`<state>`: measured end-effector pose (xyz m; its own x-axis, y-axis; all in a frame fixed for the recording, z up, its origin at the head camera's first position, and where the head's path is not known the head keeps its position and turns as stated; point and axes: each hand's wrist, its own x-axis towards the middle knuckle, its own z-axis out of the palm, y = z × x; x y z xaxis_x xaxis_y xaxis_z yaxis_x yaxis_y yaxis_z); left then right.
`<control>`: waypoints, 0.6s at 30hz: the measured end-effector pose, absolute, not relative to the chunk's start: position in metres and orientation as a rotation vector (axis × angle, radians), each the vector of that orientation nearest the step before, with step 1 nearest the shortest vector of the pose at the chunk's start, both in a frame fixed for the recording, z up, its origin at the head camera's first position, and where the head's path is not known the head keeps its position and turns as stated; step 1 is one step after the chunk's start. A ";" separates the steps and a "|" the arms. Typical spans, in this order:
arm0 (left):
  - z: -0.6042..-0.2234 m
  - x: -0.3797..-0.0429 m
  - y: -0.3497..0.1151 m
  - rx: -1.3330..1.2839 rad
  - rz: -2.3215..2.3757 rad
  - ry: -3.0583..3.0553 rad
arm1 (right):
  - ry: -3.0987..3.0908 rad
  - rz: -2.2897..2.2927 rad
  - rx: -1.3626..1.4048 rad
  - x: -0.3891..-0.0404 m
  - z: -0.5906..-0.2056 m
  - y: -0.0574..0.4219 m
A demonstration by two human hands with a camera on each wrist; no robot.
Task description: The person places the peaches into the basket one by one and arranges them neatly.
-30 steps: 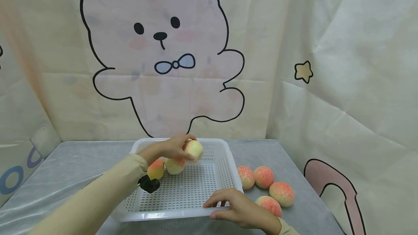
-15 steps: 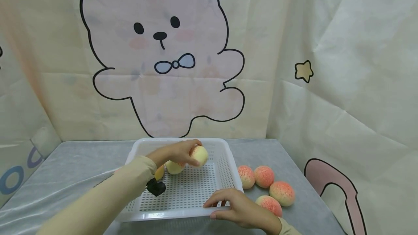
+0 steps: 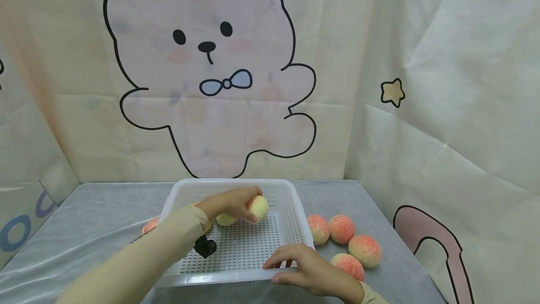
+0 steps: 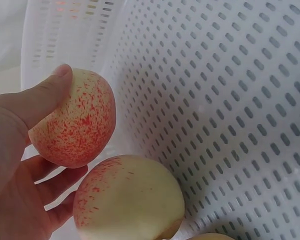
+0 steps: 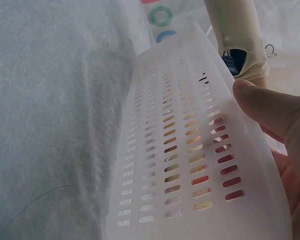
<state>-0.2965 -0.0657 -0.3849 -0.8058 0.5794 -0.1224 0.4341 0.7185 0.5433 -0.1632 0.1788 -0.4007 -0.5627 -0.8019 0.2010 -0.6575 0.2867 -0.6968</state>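
A peach (image 3: 258, 208), pale yellow with red speckles, is held in my left hand (image 3: 238, 201) inside the white perforated plastic basket (image 3: 228, 277). In the left wrist view the thumb presses on the top of this peach (image 4: 85, 115), with fingers curled under it. Beside it a second peach (image 4: 135, 197) lies in the basket. A yellow-orange fruit (image 3: 208, 226) is mostly hidden behind my left wrist. My right hand (image 3: 310, 271) grips the basket's near right rim, thumb outside. In the right wrist view the thumb lies along the basket's edge (image 5: 230, 95).
Several red-speckled peaches (image 3: 364, 251) lie on the grey cloth-covered table (image 3: 333, 191) right of the basket. Another peach (image 3: 150, 225) shows at the left, partly behind my sleeve. A printed curtain (image 3: 329, 144) hangs behind the table.
My left hand has moved right and a little lower in the basket with the peach. A peach left of the basket has come into sight behind the sleeve. My right hand stays put.
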 end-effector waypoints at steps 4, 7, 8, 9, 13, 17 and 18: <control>-0.386 -0.294 -0.064 0.784 0.659 2.696 | 2.362 -1.138 -1.346 -0.163 -0.401 0.179; -0.389 -0.294 -0.062 0.762 0.633 2.714 | 2.363 -1.135 -1.346 -0.163 -0.401 0.179; -0.391 -0.294 -0.062 0.755 0.628 2.716 | 2.363 -1.134 -1.349 -0.163 -0.401 0.179; -0.392 -0.294 -0.061 0.749 0.625 2.718 | 2.364 -1.133 -1.351 -0.163 -0.401 0.179; -0.394 -0.294 -0.060 0.741 0.615 2.729 | 2.367 -1.132 -1.362 -0.164 -0.401 0.178; -0.397 -0.293 -0.060 0.778 0.545 2.772 | 2.370 -1.134 -1.362 -0.163 -0.401 0.178; -0.398 -0.293 -0.059 0.788 0.513 2.789 | 2.372 -1.134 -1.360 -0.163 -0.401 0.178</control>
